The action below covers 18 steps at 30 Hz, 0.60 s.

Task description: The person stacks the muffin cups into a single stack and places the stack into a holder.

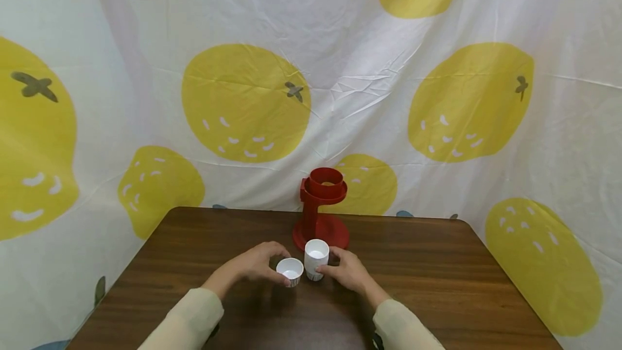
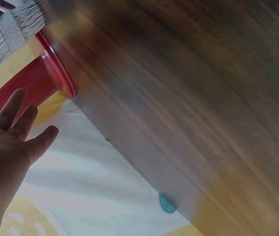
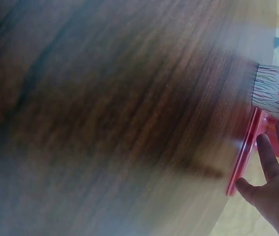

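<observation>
A short white paper cup (image 1: 293, 273) with a patterned side sits between the thumb and fingers of my left hand (image 1: 257, 264), which pinches it. Just to its right, my right hand (image 1: 347, 271) grips a taller white stack of paper cups (image 1: 316, 258) by its right side. The stack stands upright, and in the right wrist view the stack (image 3: 271, 88) shows wavy lines and ribbed rims. The left hand (image 2: 6, 142) has its outer fingers spread in the left wrist view. Both wrist views cut off the thumb sides of the hands.
Right behind the cups stands a red stand (image 1: 311, 220) with a round base and a ring-shaped holder on top. The brown wooden table (image 1: 437, 274) ends at its back edge against a white curtain (image 1: 350, 123) printed with yellow lemons.
</observation>
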Each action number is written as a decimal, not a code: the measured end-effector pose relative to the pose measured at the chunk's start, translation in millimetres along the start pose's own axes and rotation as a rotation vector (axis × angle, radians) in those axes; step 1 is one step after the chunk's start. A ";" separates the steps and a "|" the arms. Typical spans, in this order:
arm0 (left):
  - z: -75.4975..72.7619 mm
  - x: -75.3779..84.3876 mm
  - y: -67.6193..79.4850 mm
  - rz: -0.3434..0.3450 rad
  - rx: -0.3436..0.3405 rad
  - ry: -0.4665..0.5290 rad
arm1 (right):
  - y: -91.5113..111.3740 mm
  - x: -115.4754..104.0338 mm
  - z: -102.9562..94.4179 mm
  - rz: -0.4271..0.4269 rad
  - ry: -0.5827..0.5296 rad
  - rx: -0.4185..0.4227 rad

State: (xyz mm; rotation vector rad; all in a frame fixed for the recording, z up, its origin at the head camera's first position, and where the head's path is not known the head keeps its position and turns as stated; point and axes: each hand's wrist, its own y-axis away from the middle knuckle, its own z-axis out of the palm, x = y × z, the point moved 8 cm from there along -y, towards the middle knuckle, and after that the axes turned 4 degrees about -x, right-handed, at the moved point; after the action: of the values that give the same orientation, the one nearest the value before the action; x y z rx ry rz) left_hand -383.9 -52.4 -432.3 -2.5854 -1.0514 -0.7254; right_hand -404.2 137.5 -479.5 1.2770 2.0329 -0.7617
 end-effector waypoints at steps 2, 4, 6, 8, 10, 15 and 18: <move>-2.3 0.2 -1.8 -0.013 0.001 -0.004 | 0.5 -0.4 0.0 -0.003 0.002 0.000; -4.6 -0.2 -3.7 -0.038 -0.001 -0.002 | 0.8 -0.8 0.1 -0.007 0.003 0.001; -6.6 -1.5 -5.7 -0.067 -0.005 0.002 | 1.1 -1.2 -0.2 -0.009 0.004 0.004; -9.0 -1.7 -7.5 -0.084 -0.007 0.006 | 1.5 -1.9 -0.3 -0.011 0.001 0.005; -12.1 -0.1 -9.3 -0.083 -0.003 0.007 | 1.7 -2.8 -0.5 -0.014 -0.002 0.006; -20.0 5.8 -13.6 -0.066 0.013 0.016 | 1.5 -3.5 -0.6 -0.017 -0.002 0.004; -22.9 4.4 -16.1 -0.094 0.014 0.020 | 1.3 -3.2 -0.4 -0.015 0.001 0.003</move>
State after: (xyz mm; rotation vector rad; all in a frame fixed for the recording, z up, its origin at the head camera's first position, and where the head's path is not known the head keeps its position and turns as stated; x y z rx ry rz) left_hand -400.6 -47.9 -409.9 -2.5260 -1.1740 -0.7621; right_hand -402.0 136.5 -477.0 1.2649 2.0455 -0.7712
